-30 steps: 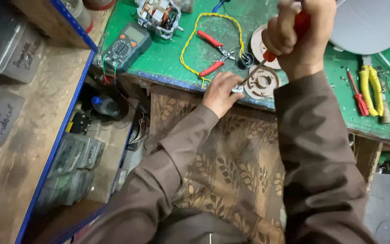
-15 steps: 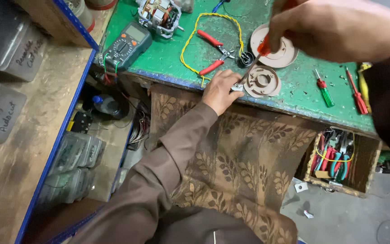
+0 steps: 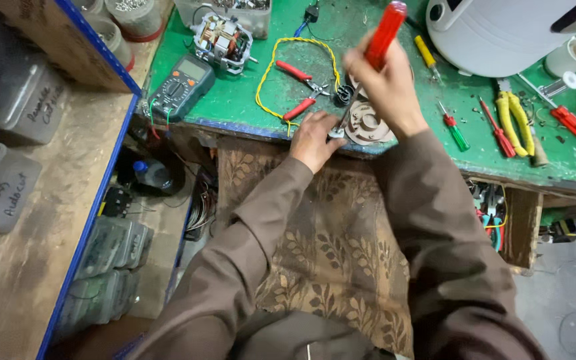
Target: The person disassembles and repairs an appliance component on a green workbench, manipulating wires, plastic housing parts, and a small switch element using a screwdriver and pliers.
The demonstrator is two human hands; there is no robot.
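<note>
Red-handled screwdriver [image 3: 383, 37] in right hand [image 3: 385, 83]; left hand [image 3: 315, 139] steadies brown disc [image 3: 367, 125] at bench edge [image 3: 248, 127].

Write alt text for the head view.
Seen from above, the right hand holds a red-handled screwdriver upright over a round tan part at the green workbench's edge. The left hand steadies a small metal piece beside it; pliers and a multimeter lie nearby.
</note>
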